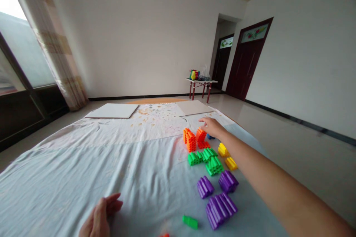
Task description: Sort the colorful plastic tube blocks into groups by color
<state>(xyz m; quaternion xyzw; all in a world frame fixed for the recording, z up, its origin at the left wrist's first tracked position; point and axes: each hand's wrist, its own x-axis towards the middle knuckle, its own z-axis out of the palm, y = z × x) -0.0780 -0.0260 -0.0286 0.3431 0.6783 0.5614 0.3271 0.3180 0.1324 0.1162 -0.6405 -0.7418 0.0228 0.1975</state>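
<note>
A broad surface (pixel 125 170) is draped in pale blue cloth, wrinkled toward its left edge, with a white floral cloth (pixel 155 122) over its far end. Two flat, pale rectangular boards lie there, one (pixel 111 111) by the far left corner, the other (pixel 196 107) nearer the far right corner. Beyond are a plain white wall (pixel 133 37), a patterned beige curtain (pixel 50 33) beside a window, a dark red door (pixel 250 59) and a small table with red legs (pixel 213 81) carrying a multicoloured bag (pixel 194 74) and a clear plastic bag (pixel 205 72).

Along the surface's right side stand bundles of ribbed plastic tubes: orange ones (pixel 190 140) farthest, then green ones (pixel 214 164), yellow ones (pixel 230 163) closer to the right edge, and purple ones (pixel 221 209) nearest. A single green plastic piece (pixel 190 222) lies by the near edge.

The right hand (pixel 213 126), fingers bent, is at the right-hand orange bundle, partly covering a blue piece (pixel 210 136); whether it grips anything cannot be told. Its forearm blocks part of the right edge. The left hand (pixel 100 216), loosely curled with nothing visible in it, is at the near edge.
</note>
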